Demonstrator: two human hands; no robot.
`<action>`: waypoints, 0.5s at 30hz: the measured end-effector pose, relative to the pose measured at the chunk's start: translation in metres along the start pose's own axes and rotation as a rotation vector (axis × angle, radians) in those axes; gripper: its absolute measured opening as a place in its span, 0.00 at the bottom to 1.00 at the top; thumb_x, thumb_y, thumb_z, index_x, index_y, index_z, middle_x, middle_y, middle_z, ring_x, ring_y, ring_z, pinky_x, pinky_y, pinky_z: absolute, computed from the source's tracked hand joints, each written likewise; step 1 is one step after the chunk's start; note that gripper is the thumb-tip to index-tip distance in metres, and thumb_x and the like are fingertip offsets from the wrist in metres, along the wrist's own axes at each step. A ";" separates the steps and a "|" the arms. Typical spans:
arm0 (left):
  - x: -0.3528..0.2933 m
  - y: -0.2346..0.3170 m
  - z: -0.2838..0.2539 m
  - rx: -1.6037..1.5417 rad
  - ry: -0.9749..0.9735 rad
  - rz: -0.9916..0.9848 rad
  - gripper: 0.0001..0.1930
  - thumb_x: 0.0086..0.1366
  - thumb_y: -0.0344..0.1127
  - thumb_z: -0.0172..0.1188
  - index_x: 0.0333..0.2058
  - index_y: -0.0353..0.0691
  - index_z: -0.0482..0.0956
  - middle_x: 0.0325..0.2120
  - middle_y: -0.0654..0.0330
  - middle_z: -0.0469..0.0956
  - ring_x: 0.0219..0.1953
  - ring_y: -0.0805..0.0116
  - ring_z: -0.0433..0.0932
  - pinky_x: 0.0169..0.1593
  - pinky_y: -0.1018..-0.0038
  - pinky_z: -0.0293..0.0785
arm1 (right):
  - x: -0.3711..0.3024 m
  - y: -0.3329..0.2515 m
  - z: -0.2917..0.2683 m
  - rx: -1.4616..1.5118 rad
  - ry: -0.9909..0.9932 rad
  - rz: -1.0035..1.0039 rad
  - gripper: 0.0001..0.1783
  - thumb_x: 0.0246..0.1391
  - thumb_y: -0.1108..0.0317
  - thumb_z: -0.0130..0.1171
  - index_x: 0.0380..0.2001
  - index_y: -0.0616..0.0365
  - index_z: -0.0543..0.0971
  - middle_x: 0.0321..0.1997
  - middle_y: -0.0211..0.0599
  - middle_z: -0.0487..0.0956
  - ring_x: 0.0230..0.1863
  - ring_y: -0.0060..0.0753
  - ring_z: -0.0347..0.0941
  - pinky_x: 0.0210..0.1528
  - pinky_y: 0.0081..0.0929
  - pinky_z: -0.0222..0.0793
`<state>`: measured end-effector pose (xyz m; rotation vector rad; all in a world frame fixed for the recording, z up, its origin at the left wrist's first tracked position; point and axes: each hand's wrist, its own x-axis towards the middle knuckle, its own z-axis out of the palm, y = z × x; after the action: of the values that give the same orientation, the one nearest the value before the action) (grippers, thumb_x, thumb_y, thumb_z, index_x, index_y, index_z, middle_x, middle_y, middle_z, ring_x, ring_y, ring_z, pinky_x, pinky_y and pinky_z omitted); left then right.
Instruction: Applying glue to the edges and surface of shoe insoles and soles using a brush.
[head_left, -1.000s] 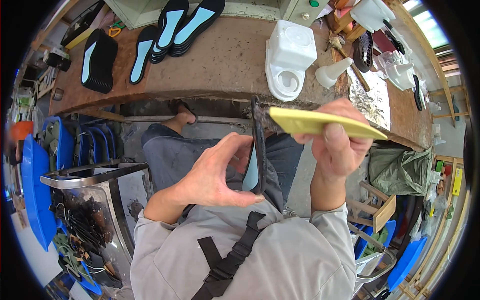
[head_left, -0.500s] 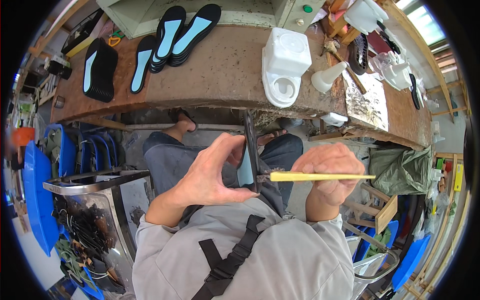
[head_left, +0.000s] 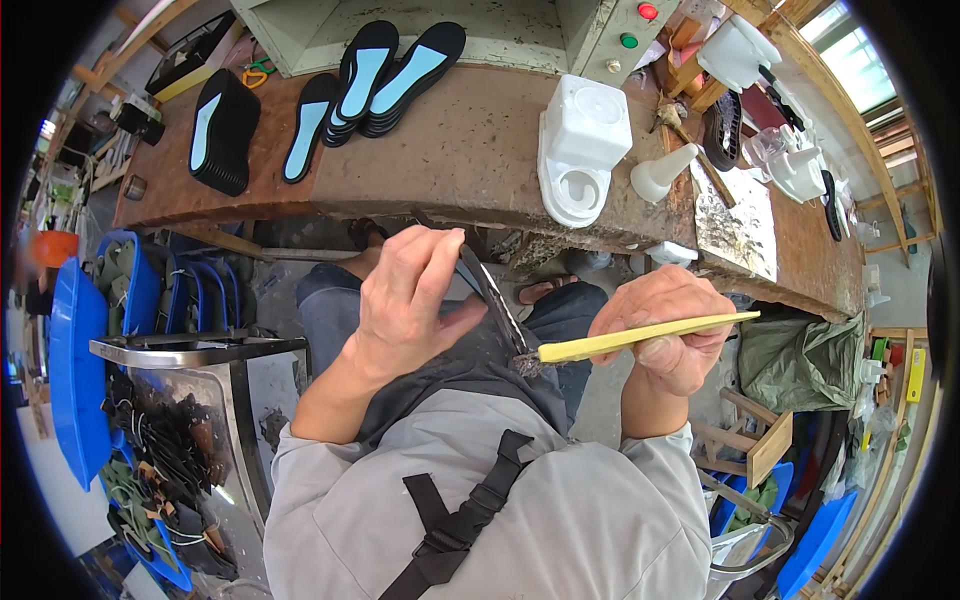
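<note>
The left hand (head_left: 405,290) is bent around a thin, black, sole-shaped insole with a light-blue face (head_left: 496,305), gripping it between fingers and thumb. The insole is in the air over the lap, slanting down toward the body, its narrow edge turned up and marked by a pale streak. Its far tip overlaps the bench's front edge in view; whether the two touch, I cannot tell.

The right hand (head_left: 670,325) is closed on a flat yellow brush handle (head_left: 650,336), fingers above and thumb below. The dark, clogged bristles (head_left: 526,365) sit at the insole's near end, on its edge. Between the hands there is a gap — the brush bridges it — and the right hand has room on its outer side, well apart from the pale wooden stool (head_left: 768,440).

Beyond the hands runs the worn front edge of a brown wooden workbench (head_left: 450,150). A broad stretch of its top separates the stacks of black-and-blue insoles (head_left: 222,140) on the left from a boxy white plastic container (head_left: 588,140), which stands near that edge with a white cone-shaped nozzle (head_left: 664,172) just beside it.
</note>
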<state>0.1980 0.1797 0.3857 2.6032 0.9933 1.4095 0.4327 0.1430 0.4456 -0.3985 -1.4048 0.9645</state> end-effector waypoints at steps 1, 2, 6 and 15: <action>0.000 -0.003 0.000 0.003 0.001 -0.003 0.40 0.32 0.27 0.71 0.50 0.32 0.68 0.42 0.53 0.71 0.41 0.53 0.72 0.40 0.66 0.75 | 0.000 -0.001 0.003 0.014 0.067 0.034 0.08 0.40 0.77 0.65 0.26 0.69 0.80 0.20 0.47 0.79 0.21 0.34 0.75 0.24 0.22 0.72; 0.001 -0.006 0.001 0.075 0.048 0.051 0.39 0.32 0.27 0.70 0.50 0.32 0.69 0.42 0.53 0.71 0.41 0.53 0.72 0.41 0.66 0.75 | 0.000 -0.002 0.003 0.017 0.064 0.037 0.08 0.40 0.77 0.65 0.26 0.69 0.80 0.20 0.47 0.79 0.21 0.34 0.75 0.24 0.22 0.72; 0.002 -0.011 -0.003 0.221 0.102 0.151 0.35 0.39 0.32 0.72 0.49 0.33 0.68 0.41 0.53 0.70 0.42 0.53 0.72 0.42 0.65 0.76 | 0.000 -0.006 0.006 -0.025 0.066 0.096 0.08 0.39 0.76 0.66 0.26 0.68 0.81 0.20 0.44 0.80 0.22 0.32 0.75 0.25 0.22 0.70; 0.004 -0.009 0.001 0.234 0.189 0.216 0.33 0.43 0.33 0.72 0.49 0.33 0.68 0.41 0.52 0.70 0.43 0.52 0.73 0.43 0.64 0.77 | 0.009 0.011 0.012 -0.039 0.044 0.185 0.06 0.44 0.75 0.63 0.28 0.66 0.80 0.20 0.42 0.80 0.20 0.29 0.74 0.24 0.23 0.68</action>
<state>0.1957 0.1895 0.3848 2.8620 0.9739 1.7133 0.4163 0.1527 0.4457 -0.5838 -1.3660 1.0725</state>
